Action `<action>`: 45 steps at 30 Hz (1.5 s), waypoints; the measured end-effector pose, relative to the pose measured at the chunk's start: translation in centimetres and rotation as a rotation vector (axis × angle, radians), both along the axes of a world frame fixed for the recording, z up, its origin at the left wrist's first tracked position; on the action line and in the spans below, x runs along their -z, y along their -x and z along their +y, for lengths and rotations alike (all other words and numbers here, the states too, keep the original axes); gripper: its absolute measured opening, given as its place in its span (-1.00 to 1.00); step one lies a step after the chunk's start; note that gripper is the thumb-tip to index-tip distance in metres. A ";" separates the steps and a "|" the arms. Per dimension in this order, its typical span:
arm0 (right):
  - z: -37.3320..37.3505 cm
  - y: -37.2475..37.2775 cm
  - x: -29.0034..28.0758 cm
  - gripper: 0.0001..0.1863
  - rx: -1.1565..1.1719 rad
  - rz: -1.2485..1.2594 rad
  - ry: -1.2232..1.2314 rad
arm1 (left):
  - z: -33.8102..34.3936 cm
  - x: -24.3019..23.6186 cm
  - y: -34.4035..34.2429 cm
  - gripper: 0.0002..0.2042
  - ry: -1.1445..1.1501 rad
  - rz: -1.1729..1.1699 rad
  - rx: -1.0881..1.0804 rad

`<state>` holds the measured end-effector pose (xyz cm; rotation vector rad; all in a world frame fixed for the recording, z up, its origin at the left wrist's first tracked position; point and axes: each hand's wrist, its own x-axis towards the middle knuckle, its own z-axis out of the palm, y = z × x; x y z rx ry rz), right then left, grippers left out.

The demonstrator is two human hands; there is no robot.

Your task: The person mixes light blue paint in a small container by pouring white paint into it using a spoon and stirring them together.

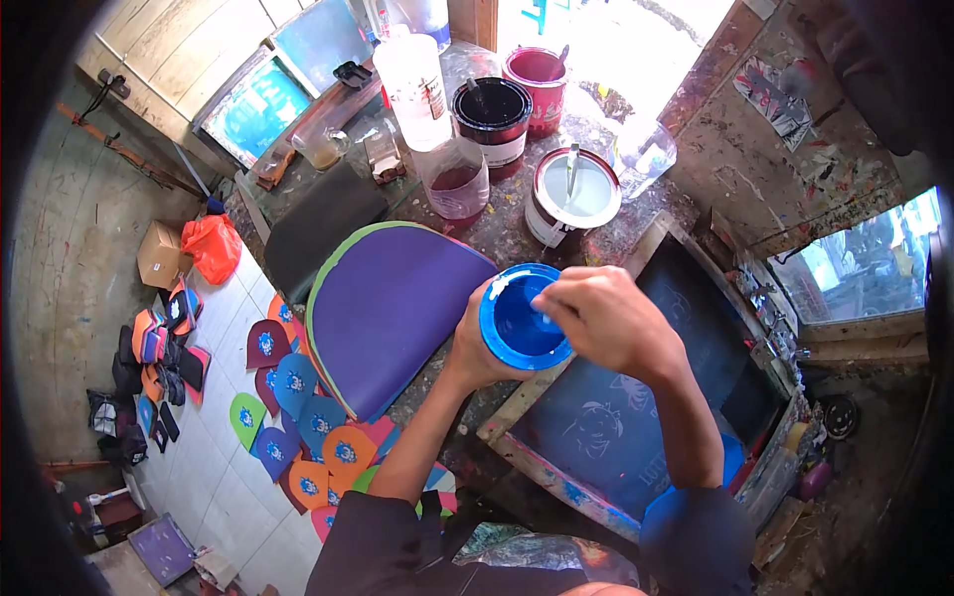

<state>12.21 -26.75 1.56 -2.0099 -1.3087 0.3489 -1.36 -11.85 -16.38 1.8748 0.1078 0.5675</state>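
My left hand (475, 343) is wrapped round the side of an open tub of blue paint (500, 348), holding it upright over the table's front part. Over the tub's right rim, my right hand (606, 316) is closed in a pinch, fingertips above the opening. Something small and pale blue shows under those fingers, mostly hidden, and I cannot make out its kind. White smears mark the tub's rim. Left of the tub lies a stack of rounded foam sheets (397, 308), purple on top. A framed printing screen (636, 417) with faint line drawings lies under my right forearm.
Behind the tub stand a can of white paint (576, 189), a dark paint can (492, 109), a red paint can (537, 84) and a clear plastic cup (455, 184). Several printed foam pieces (295, 382) spread at left. A red bag (211, 248) sits beside a cardboard box (162, 254).
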 end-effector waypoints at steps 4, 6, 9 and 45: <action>-0.1 0.0 -0.5 -0.81 0.016 -0.007 0.021 | -0.3 0.1 -0.2 0.19 -0.019 -0.058 -0.033; -0.1 0.0 -0.1 -0.80 -0.022 -0.133 0.077 | -0.3 -0.2 0.0 0.20 -0.028 -0.039 -0.021; -0.2 0.0 -0.4 -0.77 0.013 0.078 -0.038 | -0.2 -0.3 -0.1 0.21 -0.037 -0.036 -0.007; 0.3 -0.1 -0.4 -0.79 0.047 -0.070 0.069 | -0.3 -0.2 -0.2 0.17 -0.038 -0.057 -0.032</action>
